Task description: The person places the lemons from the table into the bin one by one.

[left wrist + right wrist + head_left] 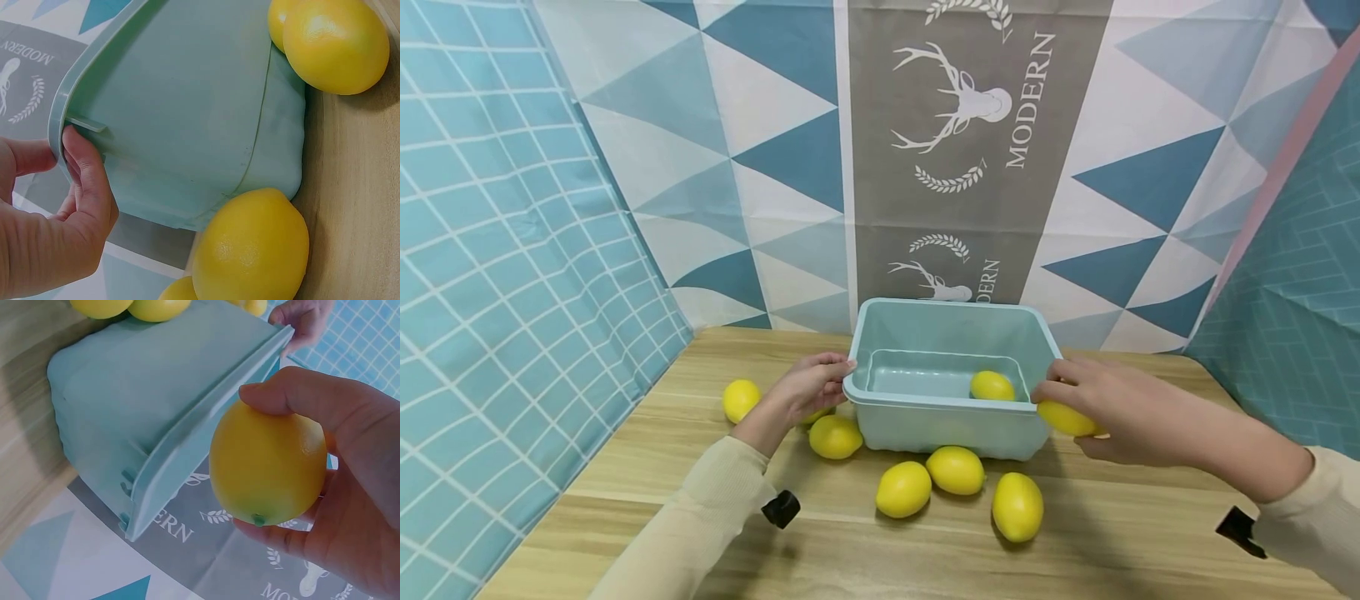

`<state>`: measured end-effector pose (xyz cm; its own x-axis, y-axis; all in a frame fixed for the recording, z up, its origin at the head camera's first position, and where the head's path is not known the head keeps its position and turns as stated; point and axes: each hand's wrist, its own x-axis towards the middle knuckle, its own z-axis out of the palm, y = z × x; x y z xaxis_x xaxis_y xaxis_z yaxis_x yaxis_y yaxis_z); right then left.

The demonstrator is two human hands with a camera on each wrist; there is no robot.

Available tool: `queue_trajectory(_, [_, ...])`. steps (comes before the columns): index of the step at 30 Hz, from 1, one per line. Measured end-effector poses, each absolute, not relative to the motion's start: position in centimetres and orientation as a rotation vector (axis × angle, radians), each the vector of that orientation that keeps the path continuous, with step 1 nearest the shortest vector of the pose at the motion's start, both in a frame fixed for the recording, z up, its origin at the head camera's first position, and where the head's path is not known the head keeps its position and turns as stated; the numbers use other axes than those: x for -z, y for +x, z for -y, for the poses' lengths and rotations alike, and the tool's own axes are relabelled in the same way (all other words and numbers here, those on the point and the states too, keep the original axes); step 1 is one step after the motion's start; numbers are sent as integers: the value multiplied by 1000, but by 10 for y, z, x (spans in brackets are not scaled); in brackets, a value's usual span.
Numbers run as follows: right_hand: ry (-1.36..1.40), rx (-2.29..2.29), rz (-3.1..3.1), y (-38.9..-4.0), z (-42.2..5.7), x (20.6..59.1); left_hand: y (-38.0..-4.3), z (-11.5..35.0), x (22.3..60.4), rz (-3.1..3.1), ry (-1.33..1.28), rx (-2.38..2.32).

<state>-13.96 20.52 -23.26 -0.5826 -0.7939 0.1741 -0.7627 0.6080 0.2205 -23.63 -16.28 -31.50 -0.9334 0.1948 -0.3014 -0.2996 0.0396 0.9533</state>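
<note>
A pale blue-green plastic bin [947, 429] stands on the wooden table, with one lemon [992, 386] inside toward its right end. My left hand [808, 385] pinches the bin's left rim, thumb on one side and curled fingers under the lip, as the left wrist view shows. In my right hand [1108, 408] is another lemon [269, 464], gripped between thumb and fingers beside the bin's right rim. Several lemons lie outside: one lemon [955, 471] close to the bin's front wall, one [903, 490] and one [1018, 507] nearer me, and one [836, 437] at its left front corner.
Further left on the table [625, 508] lies a lemon [741, 401], and one more is partly hidden behind my left hand. A patterned cloth [790, 167] hangs behind the bin. Tiled-print sheets [497, 250] close off both sides.
</note>
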Motion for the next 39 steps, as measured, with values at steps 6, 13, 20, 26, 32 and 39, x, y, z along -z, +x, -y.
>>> queue_trajectory(6, [1277,194,2582,-145,-206,226,-236,162,315,-1982,-104,-1949])
queue_trajectory(13, [1255,205,2597,-150,-203,221,-236,161,313,-1988,-123,-1939])
queue_trajectory(20, [1236,182,2614,-159,-201,218,-237,160,312,-1983,-139,-1936])
queue_trajectory(26, [1198,176,2696,-170,-199,214,-236,160,311,-1977,-146,-1932])
queue_trajectory(32, [1206,196,2738,-186,-196,210,-236,160,311,-1992,-156,-1933])
queue_trajectory(39, [1215,202,2779,-205,-192,208,-235,160,312,-2002,-167,-1930])
